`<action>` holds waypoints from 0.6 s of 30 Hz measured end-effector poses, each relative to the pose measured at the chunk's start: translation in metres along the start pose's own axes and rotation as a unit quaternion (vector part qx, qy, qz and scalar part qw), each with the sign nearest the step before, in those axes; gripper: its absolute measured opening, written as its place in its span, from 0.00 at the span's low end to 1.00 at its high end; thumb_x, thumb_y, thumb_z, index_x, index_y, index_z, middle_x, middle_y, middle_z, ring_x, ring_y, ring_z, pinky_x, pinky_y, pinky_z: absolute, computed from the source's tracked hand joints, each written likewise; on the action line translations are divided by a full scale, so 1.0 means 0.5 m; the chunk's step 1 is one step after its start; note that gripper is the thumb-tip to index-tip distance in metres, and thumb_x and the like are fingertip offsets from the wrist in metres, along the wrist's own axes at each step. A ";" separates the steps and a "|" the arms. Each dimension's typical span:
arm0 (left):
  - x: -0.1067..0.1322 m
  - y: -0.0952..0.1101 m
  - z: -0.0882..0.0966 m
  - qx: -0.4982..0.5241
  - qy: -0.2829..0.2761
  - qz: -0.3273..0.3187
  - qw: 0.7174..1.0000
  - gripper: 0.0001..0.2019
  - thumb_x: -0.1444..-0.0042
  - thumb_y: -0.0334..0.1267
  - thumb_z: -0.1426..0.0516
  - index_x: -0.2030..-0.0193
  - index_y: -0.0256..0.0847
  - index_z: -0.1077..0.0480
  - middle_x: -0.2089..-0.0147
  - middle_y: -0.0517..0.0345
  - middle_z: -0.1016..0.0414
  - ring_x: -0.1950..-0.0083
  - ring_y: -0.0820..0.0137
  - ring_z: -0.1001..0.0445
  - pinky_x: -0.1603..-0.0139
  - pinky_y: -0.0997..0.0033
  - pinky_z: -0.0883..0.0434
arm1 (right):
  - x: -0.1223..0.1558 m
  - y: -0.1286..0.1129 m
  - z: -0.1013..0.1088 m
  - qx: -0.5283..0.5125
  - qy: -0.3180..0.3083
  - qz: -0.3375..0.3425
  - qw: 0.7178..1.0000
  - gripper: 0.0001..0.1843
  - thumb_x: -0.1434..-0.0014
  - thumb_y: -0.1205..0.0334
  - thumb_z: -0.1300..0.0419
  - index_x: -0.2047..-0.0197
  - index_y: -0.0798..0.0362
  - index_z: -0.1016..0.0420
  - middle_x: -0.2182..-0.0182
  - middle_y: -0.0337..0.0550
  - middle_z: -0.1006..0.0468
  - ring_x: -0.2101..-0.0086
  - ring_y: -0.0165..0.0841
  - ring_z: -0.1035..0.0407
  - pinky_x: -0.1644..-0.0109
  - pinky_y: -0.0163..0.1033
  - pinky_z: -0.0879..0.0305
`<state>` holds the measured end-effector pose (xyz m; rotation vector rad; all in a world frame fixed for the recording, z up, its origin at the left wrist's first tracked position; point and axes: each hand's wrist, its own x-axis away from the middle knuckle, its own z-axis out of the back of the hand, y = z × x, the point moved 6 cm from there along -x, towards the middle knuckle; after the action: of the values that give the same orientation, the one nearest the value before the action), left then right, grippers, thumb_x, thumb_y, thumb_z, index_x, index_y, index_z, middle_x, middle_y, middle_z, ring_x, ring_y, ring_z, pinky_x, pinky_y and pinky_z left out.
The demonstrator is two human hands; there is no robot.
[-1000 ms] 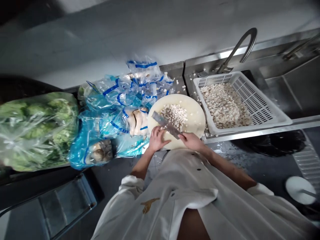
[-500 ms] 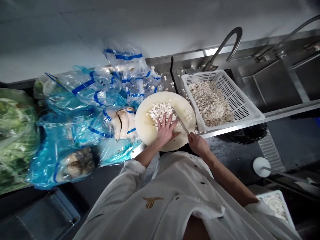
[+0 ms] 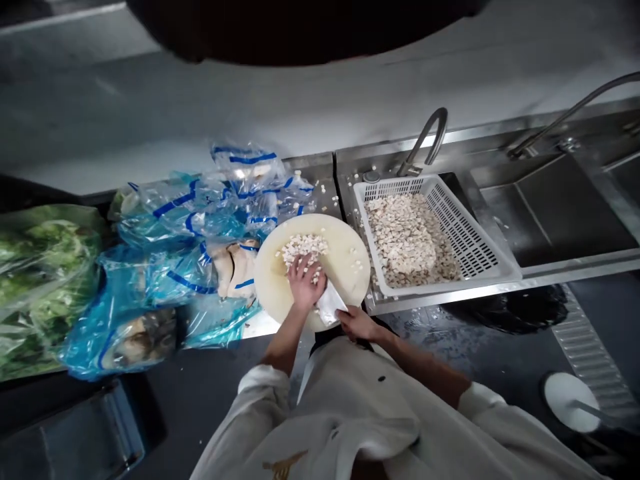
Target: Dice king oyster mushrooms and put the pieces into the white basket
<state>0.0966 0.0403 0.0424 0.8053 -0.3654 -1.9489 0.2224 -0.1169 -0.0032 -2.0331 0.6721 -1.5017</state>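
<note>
Right fingers (image 3: 351, 323) around cleaver (image 3: 331, 304)

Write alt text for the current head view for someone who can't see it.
A person's left hand lies over chopped pale pieces on a round board; the right hand holds a cleaver. A white basket of similar pieces stands to the right, plastic bags to the left.

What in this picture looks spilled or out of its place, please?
Some loose white pieces lie scattered on the steel counter, behind the round board and near the white basket. They look spilled, because most chopped pieces are on the board or in the basket.
</note>
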 end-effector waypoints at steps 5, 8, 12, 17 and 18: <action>-0.040 0.077 0.038 -0.029 0.035 -0.030 0.999 0.10 0.31 0.42 0.41 0.47 0.47 0.23 0.33 0.48 0.26 0.23 0.47 0.39 0.26 0.29 0.38 | 0.058 -0.060 0.035 -0.055 -0.083 0.025 0.995 0.20 0.40 0.44 0.35 0.64 0.46 0.40 0.83 0.23 0.42 0.84 0.23 0.50 0.81 0.30 0.48; -0.100 0.185 0.024 -0.029 0.036 -0.059 0.997 0.11 0.32 0.42 0.40 0.46 0.48 0.23 0.31 0.49 0.28 0.22 0.46 0.42 0.24 0.29 0.41 | 0.139 -0.095 0.113 -0.076 -0.084 0.061 0.992 0.21 0.41 0.44 0.35 0.63 0.46 0.40 0.82 0.23 0.41 0.84 0.24 0.49 0.81 0.31 0.47; -0.183 0.353 -0.103 0.052 0.022 -0.096 0.994 0.11 0.31 0.43 0.41 0.46 0.47 0.22 0.29 0.51 0.30 0.21 0.47 0.44 0.22 0.30 0.44 | 0.265 -0.110 0.251 -0.074 0.000 0.114 0.991 0.22 0.41 0.42 0.33 0.63 0.47 0.40 0.81 0.24 0.41 0.83 0.24 0.46 0.80 0.32 0.44; -0.237 0.449 -0.373 0.150 -0.054 -0.069 0.985 0.12 0.33 0.35 0.42 0.47 0.44 0.20 0.37 0.47 0.23 0.30 0.57 0.29 0.28 0.49 0.29 | 0.383 -0.072 0.420 -0.099 0.230 0.130 0.959 0.28 0.43 0.41 0.31 0.69 0.45 0.45 0.81 0.25 0.45 0.83 0.24 0.47 0.81 0.33 0.45; -0.235 0.454 -0.413 0.152 -0.076 -0.059 0.984 0.12 0.33 0.32 0.43 0.49 0.43 0.19 0.42 0.45 0.20 0.34 0.58 0.25 0.31 0.53 0.26 | 0.399 -0.060 0.440 -0.107 0.263 0.130 0.950 0.29 0.44 0.40 0.29 0.70 0.45 0.45 0.81 0.25 0.44 0.83 0.25 0.47 0.81 0.34 0.45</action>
<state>0.4247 0.0458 0.0616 0.8904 -0.7353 -2.1005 0.4889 -0.2012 0.1020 -1.5950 1.3074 -1.8817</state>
